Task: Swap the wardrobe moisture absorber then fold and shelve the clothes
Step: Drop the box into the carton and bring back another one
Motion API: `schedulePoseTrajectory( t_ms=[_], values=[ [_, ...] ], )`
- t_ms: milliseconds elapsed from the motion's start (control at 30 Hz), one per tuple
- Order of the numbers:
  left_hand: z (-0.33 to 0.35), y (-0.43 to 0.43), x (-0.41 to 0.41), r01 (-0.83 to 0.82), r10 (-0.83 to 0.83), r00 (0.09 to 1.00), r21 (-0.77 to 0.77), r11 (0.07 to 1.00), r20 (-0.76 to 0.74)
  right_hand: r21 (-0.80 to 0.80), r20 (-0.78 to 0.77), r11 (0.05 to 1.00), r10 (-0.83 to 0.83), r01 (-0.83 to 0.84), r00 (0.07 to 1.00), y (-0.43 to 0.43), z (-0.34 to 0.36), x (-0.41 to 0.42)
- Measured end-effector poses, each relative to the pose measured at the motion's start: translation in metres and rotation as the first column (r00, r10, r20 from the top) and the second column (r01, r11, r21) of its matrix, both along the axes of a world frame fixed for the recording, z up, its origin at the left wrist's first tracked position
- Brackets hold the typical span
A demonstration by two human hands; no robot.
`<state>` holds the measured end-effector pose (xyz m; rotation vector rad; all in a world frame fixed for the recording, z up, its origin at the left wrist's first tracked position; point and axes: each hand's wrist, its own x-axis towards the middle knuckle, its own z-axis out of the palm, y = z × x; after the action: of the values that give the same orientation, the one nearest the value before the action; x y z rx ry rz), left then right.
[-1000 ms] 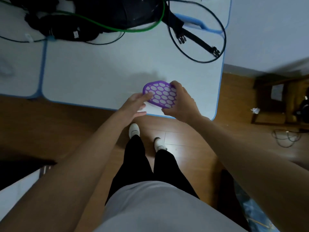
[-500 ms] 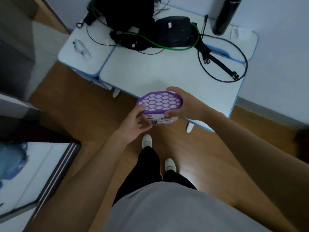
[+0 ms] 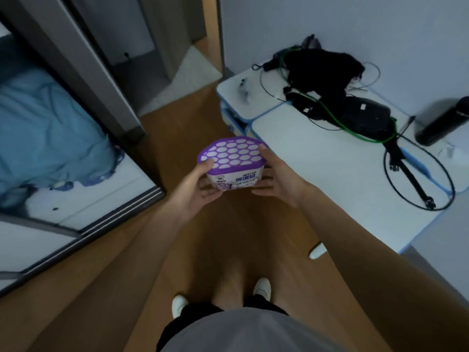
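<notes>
A moisture absorber box (image 3: 232,158) with a purple honeycomb lid and a white printed body is held in the air above the wooden floor, in front of me. My left hand (image 3: 196,185) grips its left side, thumb on the lid's edge. My right hand (image 3: 276,177) holds the right side and the bottom. To the left stands the open wardrobe (image 3: 76,72) with a blue cloth (image 3: 45,133) lying on its white shelf.
A white table with blue edging (image 3: 330,174) stands to the right, carrying a black bag (image 3: 327,69), black and green cables (image 3: 355,125) and a dark bottle (image 3: 444,123). The wardrobe's sliding track (image 3: 121,212) runs along the floor at left. My feet stand on the wooden floor (image 3: 203,250).
The box has been lifted off the table into both hands. My view has swung left, away from the table, and the open wardrobe has come into sight.
</notes>
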<state>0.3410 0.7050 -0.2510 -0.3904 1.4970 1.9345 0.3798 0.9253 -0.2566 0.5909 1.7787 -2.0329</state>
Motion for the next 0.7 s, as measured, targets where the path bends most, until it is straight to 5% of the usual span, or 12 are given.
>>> schedulePoseTrajectory(
  t_ms=[700],
  values=[
    [0.061,-0.418,-0.013,-0.51,0.473,0.832,-0.064,0.858,-0.289,-0.09,-0.024,0.972,0.215,-0.216,0.976,-0.46,0.065,-0.094]
  ],
)
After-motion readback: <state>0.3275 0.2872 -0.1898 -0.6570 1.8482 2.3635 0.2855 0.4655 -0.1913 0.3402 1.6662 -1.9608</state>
